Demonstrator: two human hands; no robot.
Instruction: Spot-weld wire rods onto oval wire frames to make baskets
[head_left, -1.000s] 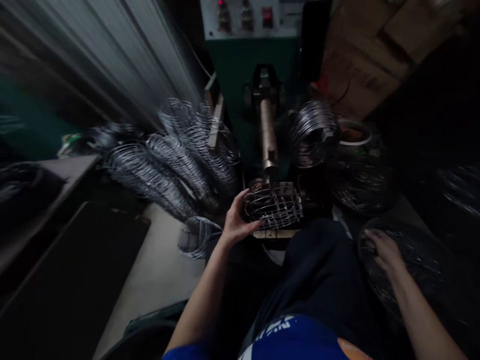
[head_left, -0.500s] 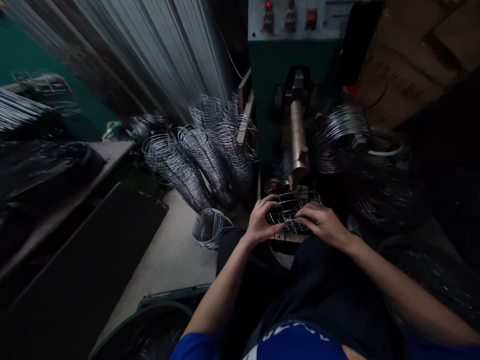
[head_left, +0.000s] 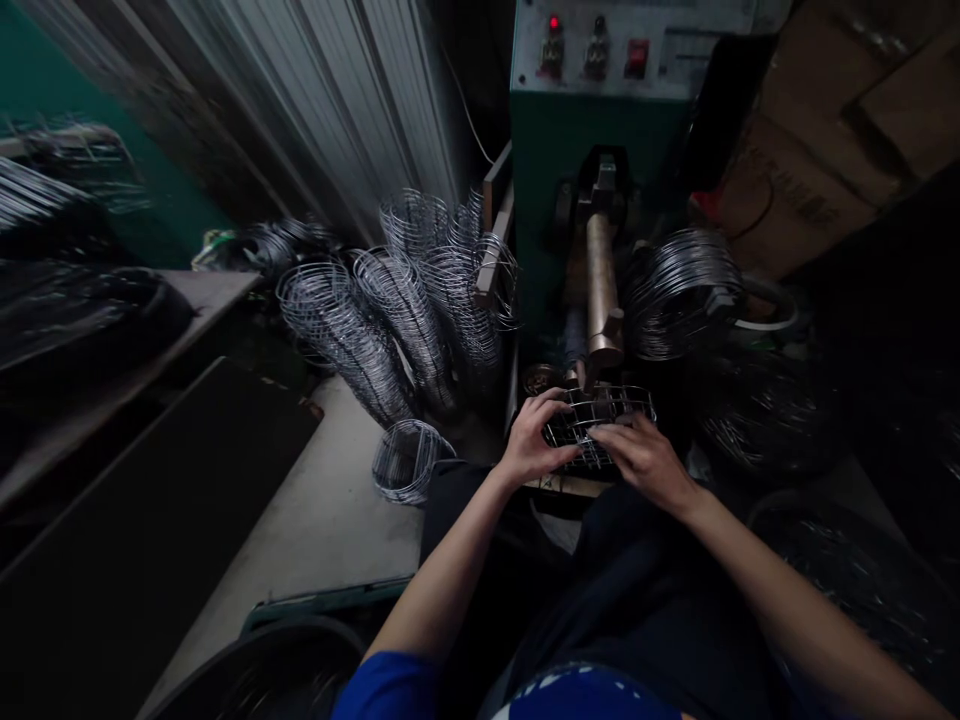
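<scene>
Head view: left hand and right hand grip a small wire cage from both sides, beneath a machine's copper-coloured arm; leftward stand tall bundles of wire mesh, rightward a wire coil.

Wire basket sits beneath the metal arm of a green machine. Left hand grips its left end, thumb and fingers spread around the wires. Right hand has fingertips on its right part; too dark to tell whether they close on a wire. Small bowl just beyond the left hand. Red light lit on the machine's panel. Left of the machine, leaning stacks of wire mesh; a short mesh piece in front, on pale floor. Wire coil right of the arm, cardboard boxes behind.
</scene>
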